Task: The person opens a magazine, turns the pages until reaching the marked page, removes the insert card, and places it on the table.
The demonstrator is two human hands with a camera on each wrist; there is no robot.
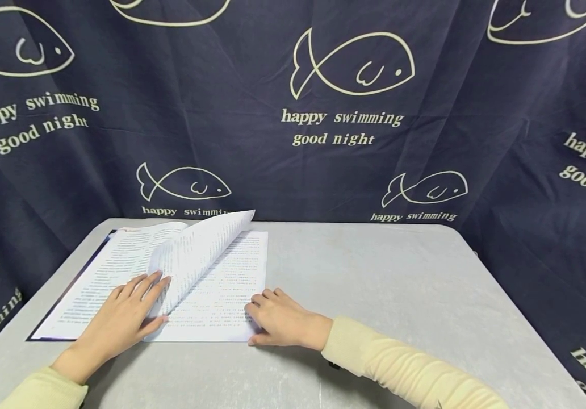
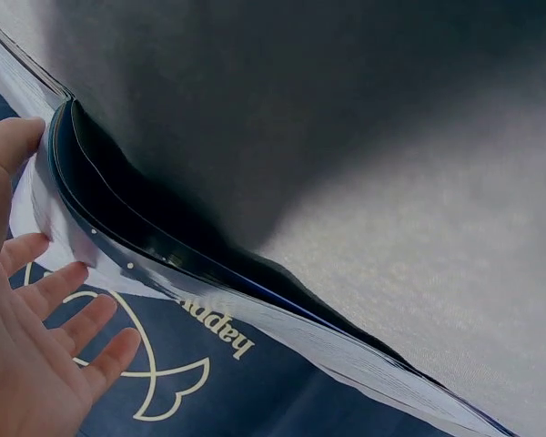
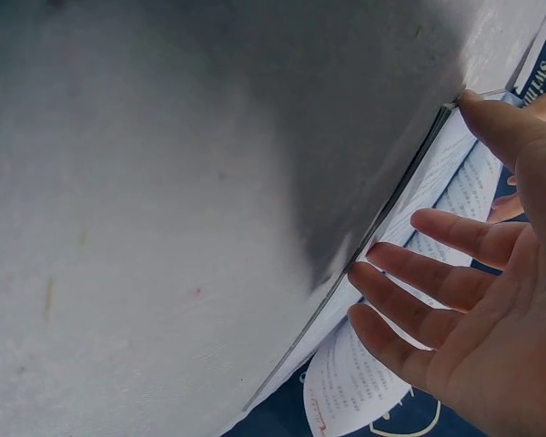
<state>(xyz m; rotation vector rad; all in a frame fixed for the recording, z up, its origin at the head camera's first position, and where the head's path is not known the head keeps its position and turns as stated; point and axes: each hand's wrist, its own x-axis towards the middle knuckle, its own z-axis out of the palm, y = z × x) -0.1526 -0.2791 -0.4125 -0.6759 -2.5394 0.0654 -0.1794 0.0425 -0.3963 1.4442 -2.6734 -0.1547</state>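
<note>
An open book [image 1: 93, 284] with a dark cover edge lies on the left of the table in the head view. One lifted page [image 1: 201, 250] stands slanted over its middle, its top corner curling up to the right. My left hand [image 1: 124, 315] rests on the book near the spine, fingers extended, touching the foot of that page; the left wrist view shows the same hand [image 2: 45, 328] beside the book's bowed lower edge [image 2: 155, 264]. At the lower right corner of the right page [image 1: 221, 307] lies my right hand [image 1: 283, 321]. Its fingers are spread and loosely bent in the right wrist view.
The grey table [image 1: 375, 284] extends to the right of the book. Behind it hangs a dark blue curtain [image 1: 252, 142] printed with fish outlines and words; it also runs along both sides.
</note>
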